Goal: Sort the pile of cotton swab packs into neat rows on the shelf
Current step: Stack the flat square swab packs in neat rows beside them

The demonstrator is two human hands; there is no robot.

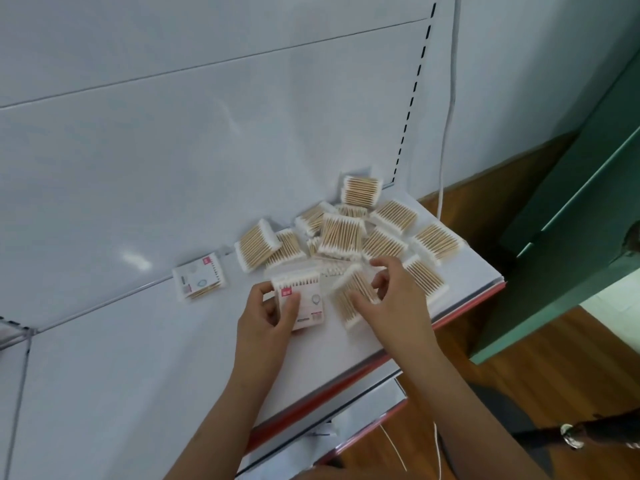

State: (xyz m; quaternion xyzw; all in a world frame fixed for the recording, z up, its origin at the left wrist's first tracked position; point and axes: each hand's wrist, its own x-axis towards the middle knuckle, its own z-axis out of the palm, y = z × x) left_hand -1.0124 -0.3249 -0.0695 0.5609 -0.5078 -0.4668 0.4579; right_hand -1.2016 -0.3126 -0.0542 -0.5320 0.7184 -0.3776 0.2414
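A pile of cotton swab packs [349, 230] with wooden sticks lies at the right end of the white shelf [138, 341]. One pack [200, 281] lies alone, label up, to the left by the back panel. My left hand [266, 318] grips a label-up pack [306, 299] at its left side, thumb on top. My right hand [391, 292] holds another pack [353, 296] beside it, fingers curled over its right edge. More packs lie partly hidden under and behind my right hand.
The shelf has a red front edge [460, 310] and a white back panel [173, 133] with a slotted upright [412, 98]. A white cable [446, 133] hangs at the right. A green cabinet [571, 220] stands on the wooden floor beyond the shelf end.
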